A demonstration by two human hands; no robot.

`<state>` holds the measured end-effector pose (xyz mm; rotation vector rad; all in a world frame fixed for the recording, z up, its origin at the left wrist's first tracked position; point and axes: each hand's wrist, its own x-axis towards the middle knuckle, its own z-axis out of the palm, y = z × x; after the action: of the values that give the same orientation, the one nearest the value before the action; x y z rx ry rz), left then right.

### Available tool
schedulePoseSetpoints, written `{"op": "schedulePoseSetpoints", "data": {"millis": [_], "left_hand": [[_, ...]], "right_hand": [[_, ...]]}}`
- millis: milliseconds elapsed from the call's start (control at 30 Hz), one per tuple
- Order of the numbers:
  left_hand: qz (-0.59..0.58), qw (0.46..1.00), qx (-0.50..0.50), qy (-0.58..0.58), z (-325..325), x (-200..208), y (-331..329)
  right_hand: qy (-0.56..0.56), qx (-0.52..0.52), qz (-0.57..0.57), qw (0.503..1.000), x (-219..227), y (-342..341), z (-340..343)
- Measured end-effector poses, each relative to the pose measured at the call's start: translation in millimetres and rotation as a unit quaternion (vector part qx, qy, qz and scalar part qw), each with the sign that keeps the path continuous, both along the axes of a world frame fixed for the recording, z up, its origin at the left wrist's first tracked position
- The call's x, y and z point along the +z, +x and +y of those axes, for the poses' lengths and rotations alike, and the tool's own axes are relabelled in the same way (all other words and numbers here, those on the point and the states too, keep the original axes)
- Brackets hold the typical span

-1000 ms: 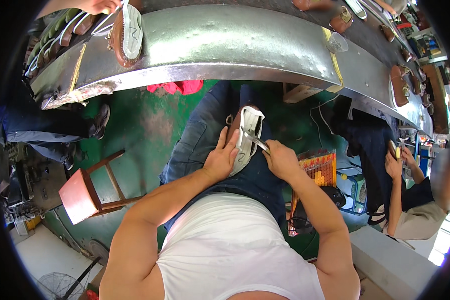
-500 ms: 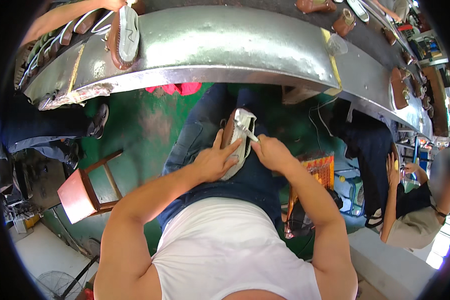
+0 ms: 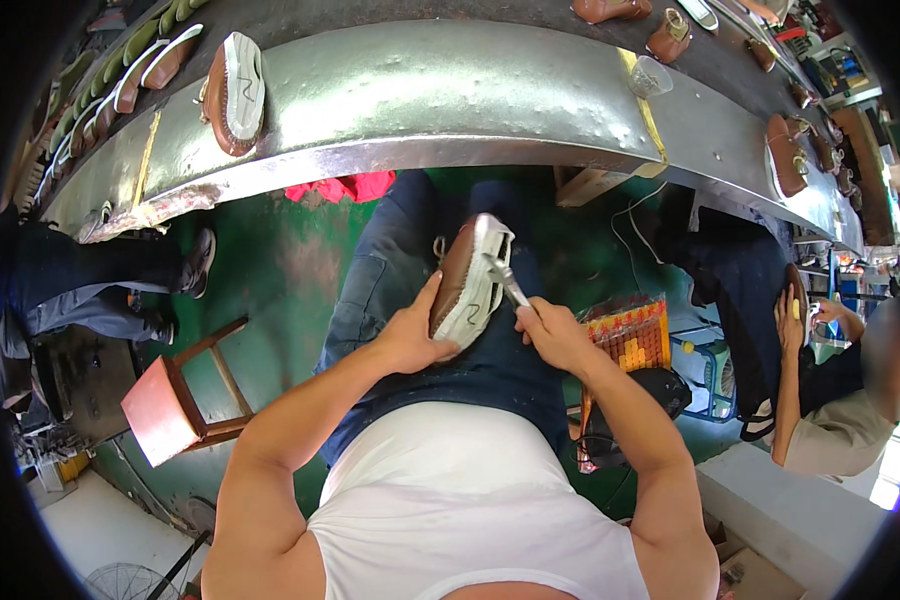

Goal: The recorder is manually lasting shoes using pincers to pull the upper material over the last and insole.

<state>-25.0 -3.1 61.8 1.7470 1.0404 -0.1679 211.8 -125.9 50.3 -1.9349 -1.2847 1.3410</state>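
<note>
On my lap lies a brown leather shoe (image 3: 457, 275), tilted so its pale sole (image 3: 477, 302) faces up and right. My left hand (image 3: 417, 322) grips it along the left side and the near end, thumb and fingers spread around it. A silver, hammer-like metal tool (image 3: 510, 282) is held in my right hand (image 3: 553, 331), whose fingers are closed round its handle. The tool's head is over the right edge of the sole; whether it touches is hard to tell.
Ahead runs a metal-topped bench (image 3: 410, 90) carrying another brown shoe (image 3: 232, 95) and a row of shoes at far left. A stool (image 3: 175, 405) stands left. On my right are a beaded seat cover (image 3: 630, 340) and a seated co-worker (image 3: 820, 400) handling a shoe.
My left hand has slid off the sole to the shoe's left side, and the shoe has turned slightly. The tool has shifted right and down. Another person's hand has left the bench shoe.
</note>
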Motion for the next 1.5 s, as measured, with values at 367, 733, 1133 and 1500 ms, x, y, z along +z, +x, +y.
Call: {"op": "schedulePoseSetpoints", "data": {"millis": [367,733,1133,1500], "left_hand": [[-0.281,0.929,0.158,0.18,67,64,72],[-0.159,0.968,0.181,0.073,-1,-30,8],[-0.203,0.937,0.1,0.266,-13,-27,19],[-0.412,0.719,0.292,-0.477,3,-64,16]], "right_hand": [[0.101,-0.199,0.116,0.968,-30,5,-36],[0.115,0.108,-0.086,0.984,22,-3,-16],[-0.123,0.267,-0.134,0.946,98,8,61],[-0.006,0.225,-0.148,0.963,48,-15,49]]}}
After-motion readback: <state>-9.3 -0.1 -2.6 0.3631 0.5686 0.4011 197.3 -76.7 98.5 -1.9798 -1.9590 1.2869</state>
